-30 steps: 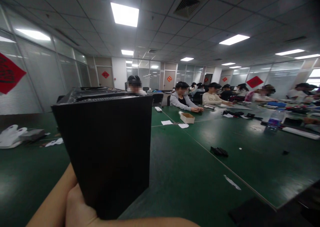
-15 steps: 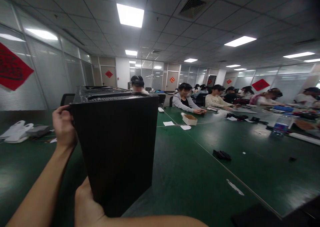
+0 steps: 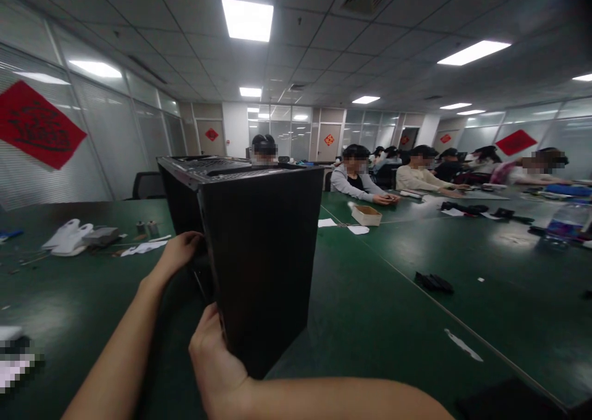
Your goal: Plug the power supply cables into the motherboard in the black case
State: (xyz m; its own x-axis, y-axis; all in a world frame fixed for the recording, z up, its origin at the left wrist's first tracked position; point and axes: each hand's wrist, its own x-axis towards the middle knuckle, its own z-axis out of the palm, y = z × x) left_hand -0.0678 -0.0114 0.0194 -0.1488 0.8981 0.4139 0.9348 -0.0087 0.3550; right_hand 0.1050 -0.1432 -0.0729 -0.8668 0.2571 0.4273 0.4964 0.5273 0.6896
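A black computer case (image 3: 266,259) stands upright on the green table, its plain panel facing me. The top has a perforated grille, and its left side looks dark and open. My left hand (image 3: 182,248) is at that left side, about halfway up, with curled fingers against the case edge and the fingertips partly hidden. Lower down, my right hand (image 3: 217,355) wraps round the near bottom edge of the case, its fingers mostly out of sight behind it.
On the left of the table (image 3: 370,309) lie a white plastic bag (image 3: 70,238), a grey box (image 3: 100,237) and papers. To the right are a small open carton (image 3: 367,215), a black cloth-like item (image 3: 433,282) and a water bottle (image 3: 567,222). Several people sit beyond.
My left hand has moved from the case's top corner down to the middle of its left side. The view has turned left, and more of the case's left side shows. The right hand keeps its hold.
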